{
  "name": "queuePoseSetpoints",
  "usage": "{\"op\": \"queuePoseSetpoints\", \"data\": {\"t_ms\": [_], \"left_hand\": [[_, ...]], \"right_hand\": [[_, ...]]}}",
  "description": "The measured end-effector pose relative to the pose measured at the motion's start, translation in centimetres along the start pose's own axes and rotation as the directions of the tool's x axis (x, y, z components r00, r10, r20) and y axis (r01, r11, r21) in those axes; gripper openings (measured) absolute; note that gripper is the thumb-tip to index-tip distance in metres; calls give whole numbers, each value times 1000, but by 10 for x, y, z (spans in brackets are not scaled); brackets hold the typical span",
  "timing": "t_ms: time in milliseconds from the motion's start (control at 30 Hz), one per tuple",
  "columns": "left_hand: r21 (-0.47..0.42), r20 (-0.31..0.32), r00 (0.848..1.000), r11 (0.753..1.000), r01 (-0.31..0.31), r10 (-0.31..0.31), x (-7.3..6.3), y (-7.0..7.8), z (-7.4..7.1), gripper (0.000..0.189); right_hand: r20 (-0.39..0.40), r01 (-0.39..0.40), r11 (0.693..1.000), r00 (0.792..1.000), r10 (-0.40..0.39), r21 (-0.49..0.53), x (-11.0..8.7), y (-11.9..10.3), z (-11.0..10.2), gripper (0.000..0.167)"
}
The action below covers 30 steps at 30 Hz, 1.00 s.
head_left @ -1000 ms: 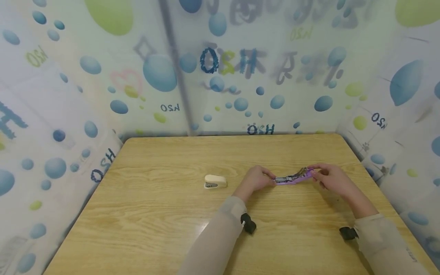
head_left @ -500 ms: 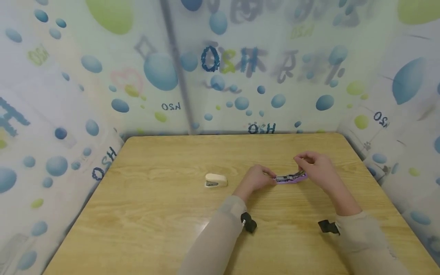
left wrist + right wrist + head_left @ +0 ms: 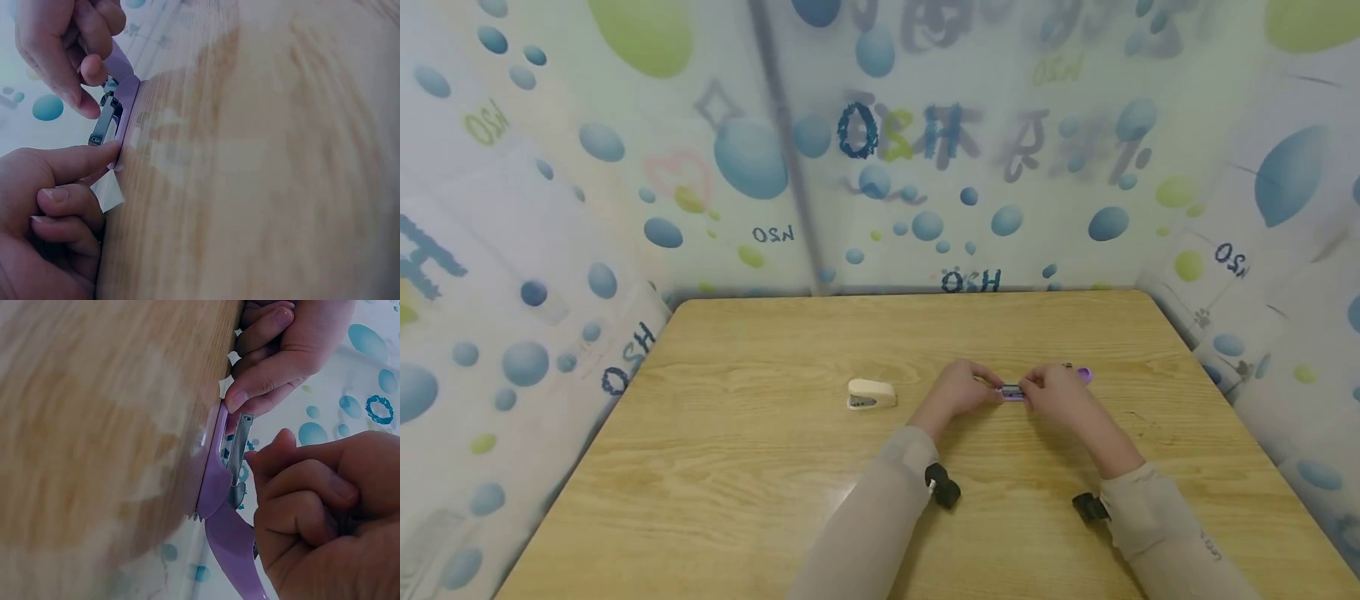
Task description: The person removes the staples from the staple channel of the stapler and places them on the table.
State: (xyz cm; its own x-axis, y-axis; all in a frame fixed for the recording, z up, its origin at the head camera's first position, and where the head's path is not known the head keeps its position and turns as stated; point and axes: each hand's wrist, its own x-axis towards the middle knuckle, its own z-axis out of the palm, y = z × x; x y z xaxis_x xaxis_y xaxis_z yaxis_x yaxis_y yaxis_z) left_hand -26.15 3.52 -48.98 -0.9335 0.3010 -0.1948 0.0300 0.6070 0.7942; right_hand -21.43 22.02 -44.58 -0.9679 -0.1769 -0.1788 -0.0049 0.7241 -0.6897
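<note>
A purple stapler (image 3: 215, 481) lies unfolded on the table, its metal magazine (image 3: 239, 447) exposed and its purple top arm (image 3: 232, 547) swung back. My left hand (image 3: 964, 388) pinches the end of the stapler's base between thumb and index finger. Over the middle of the stapler, my right hand (image 3: 1063, 404) has its fingers curled, with the fingertips at the metal magazine. That hand hides much of the stapler in the head view, where only a short metal stretch and the purple far end show. Whether it holds anything small is too hidden to tell.
A cream stapler (image 3: 871, 394) sits on the wooden table (image 3: 737, 467) to the left of my left hand. Patterned curtain walls (image 3: 887, 225) with blue and green spots enclose the table at the back and sides.
My right hand has let go of the stapler's right end, risen a little above it, then moved left and down to the magazine. The left hand has kept its place.
</note>
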Motion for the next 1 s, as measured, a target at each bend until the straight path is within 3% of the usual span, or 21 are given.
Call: {"op": "queuePoseSetpoints", "data": {"t_ms": [267,567,833,1000], "left_hand": [[1,-8,1000,1000,-8,8,1,0,-1,13],[-15,-5,1000,1000,-6,6,-1,-1,0,12],[-4,0,1000,1000,-4,4,-3,0,-1,13],[-5,2,1000,1000,-8,8,-3,1,-1,13]], "right_hand": [[16,-40,999,999,40,-1,-1,-1,-1,33],[71,-64,995,996,58,82,1,6,2,34],[58,-60,994,997,55,95,5,4,3,32],[21,-59,998,998,59,28,6,-2,6,28]]}}
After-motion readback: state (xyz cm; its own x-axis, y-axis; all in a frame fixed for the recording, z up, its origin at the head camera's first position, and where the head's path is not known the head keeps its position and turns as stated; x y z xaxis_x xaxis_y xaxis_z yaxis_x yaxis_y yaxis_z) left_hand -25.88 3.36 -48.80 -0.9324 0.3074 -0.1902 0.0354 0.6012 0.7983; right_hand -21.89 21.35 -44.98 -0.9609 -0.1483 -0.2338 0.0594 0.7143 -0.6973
